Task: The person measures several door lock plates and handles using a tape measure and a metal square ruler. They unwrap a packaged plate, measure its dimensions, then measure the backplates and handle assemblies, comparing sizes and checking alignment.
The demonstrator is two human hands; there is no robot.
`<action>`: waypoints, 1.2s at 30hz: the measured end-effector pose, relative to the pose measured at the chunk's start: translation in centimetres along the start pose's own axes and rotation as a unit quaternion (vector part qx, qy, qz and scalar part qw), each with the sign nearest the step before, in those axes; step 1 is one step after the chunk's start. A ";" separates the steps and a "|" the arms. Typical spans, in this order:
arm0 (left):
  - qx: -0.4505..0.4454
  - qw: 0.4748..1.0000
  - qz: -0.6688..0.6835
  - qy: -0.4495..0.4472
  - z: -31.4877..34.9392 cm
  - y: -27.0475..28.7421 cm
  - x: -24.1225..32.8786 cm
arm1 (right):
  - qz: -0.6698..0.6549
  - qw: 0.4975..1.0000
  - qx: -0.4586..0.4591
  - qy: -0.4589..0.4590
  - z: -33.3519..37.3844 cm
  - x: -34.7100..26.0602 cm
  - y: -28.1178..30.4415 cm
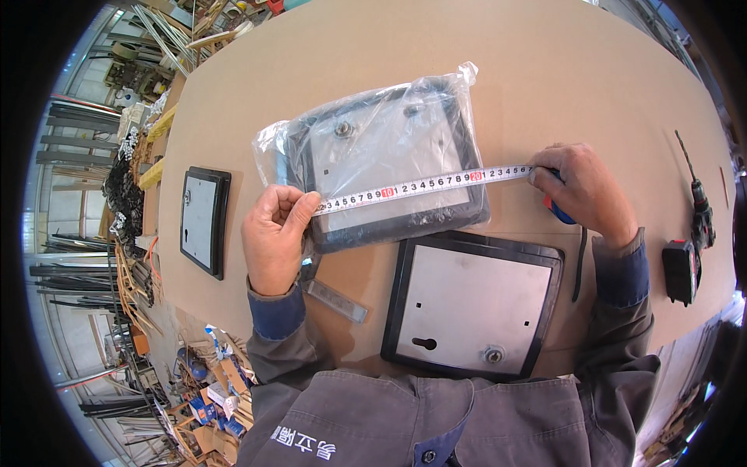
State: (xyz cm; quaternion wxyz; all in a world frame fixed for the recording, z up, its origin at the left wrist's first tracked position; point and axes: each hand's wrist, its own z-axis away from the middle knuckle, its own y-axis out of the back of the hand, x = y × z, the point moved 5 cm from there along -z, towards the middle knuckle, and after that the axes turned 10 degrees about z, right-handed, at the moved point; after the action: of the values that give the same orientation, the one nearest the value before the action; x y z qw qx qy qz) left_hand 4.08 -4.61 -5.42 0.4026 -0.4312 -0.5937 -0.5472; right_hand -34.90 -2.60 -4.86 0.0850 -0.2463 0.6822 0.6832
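A white tape measure blade (pixel 424 187) stretches between my two hands, across a silver panel with a black frame (pixel 389 159) wrapped in clear plastic. My left hand (pixel 276 233) pinches the blade's end between thumb and fingers at the panel's lower left corner. To the right, my right hand (pixel 583 187) is closed around the tape measure's case, of which a blue and red part (pixel 562 212) shows below the palm. Nearer to me lies a second, unwrapped black-framed panel (pixel 471 303) with a keyhole-shaped cutout and a round lock.
A third framed panel (pixel 204 222) lies at the table's left edge. On the right rests a cordless drill (pixel 692 241) with a long bit. A flat metal strip (pixel 336 302) sits left of the near panel. Stacked bars and boxes (pixel 222 397) crowd the floor beyond the brown tabletop (pixel 576 86).
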 end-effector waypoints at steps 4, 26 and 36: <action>0.042 0.999 -0.014 -0.026 -0.1 -0.3 -0.3 | -0.003 1.000 0.004 -0.006 0.0 0.2 -0.1; 0.103 0.923 -0.253 -0.271 2.0 -3.5 5.7 | 0.005 0.999 -0.004 -0.036 0.2 1.2 -0.3; 0.064 0.970 -0.117 -0.203 1.3 -3.0 5.0 | -0.111 0.992 -0.051 -0.034 0.9 1.6 0.7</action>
State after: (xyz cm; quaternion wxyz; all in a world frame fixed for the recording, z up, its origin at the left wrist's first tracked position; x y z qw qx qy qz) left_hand -0.32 -3.00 -1.63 0.2336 -0.4342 -0.7433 -0.4521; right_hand -36.80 -2.10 -4.95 0.1711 -0.3011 0.6113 0.7116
